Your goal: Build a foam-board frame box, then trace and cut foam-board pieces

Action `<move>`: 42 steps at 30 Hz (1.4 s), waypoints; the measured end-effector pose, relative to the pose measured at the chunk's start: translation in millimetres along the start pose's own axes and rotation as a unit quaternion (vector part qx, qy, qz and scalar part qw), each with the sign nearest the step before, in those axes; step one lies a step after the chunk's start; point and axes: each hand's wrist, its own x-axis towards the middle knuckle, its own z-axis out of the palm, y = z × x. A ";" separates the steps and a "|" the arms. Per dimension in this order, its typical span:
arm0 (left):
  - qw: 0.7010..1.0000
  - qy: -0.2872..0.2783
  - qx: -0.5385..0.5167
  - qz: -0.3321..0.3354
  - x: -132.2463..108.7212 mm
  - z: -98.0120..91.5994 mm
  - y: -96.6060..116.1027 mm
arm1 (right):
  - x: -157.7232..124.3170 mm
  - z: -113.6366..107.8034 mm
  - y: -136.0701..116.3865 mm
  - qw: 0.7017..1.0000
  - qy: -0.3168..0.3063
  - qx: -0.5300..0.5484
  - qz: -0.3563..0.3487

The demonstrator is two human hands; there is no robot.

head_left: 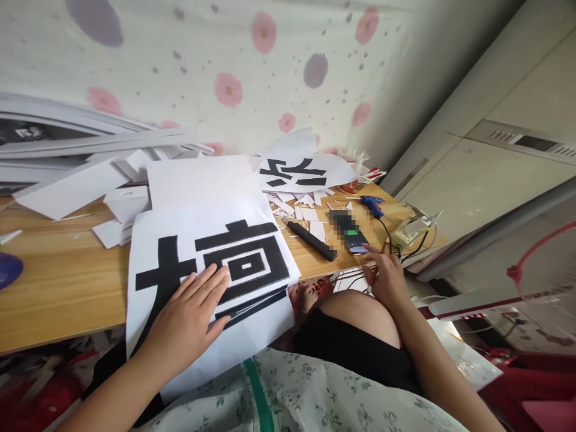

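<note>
My left hand (191, 318) lies flat with fingers stretched out on a large white sheet (180, 240) printed with a bold black character, which hangs over the wooden table's (58, 282) near edge. My right hand (386, 277) rests at the table's front edge, its fingertips touching a phone (350, 234) with a lit screen; the fingers are loosely extended and hold nothing that I can see. A black utility knife (310, 239) lies between the sheet and the phone.
A second printed sheet (301, 171) lies farther back, with several white paper scraps (301, 210) around it. A blue glue gun (372, 205) and cables (414, 237) sit at the right end. Stacked white boards (76, 156) fill the back left. A red fan guard (540, 252) stands right.
</note>
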 end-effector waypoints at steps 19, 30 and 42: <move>0.999 -0.004 -0.041 -0.034 2.0 -5.6 5.6 | 9.5 11.8 -243.6 0.862 -0.095 0.497 0.045; 0.998 0.000 -0.059 -0.034 2.9 -7.3 4.9 | 5.0 41.2 -250.5 0.875 -0.063 0.478 0.037; 0.998 -0.010 -0.056 -0.023 3.4 -9.1 3.7 | 6.4 40.8 -251.4 0.904 -0.043 0.424 0.020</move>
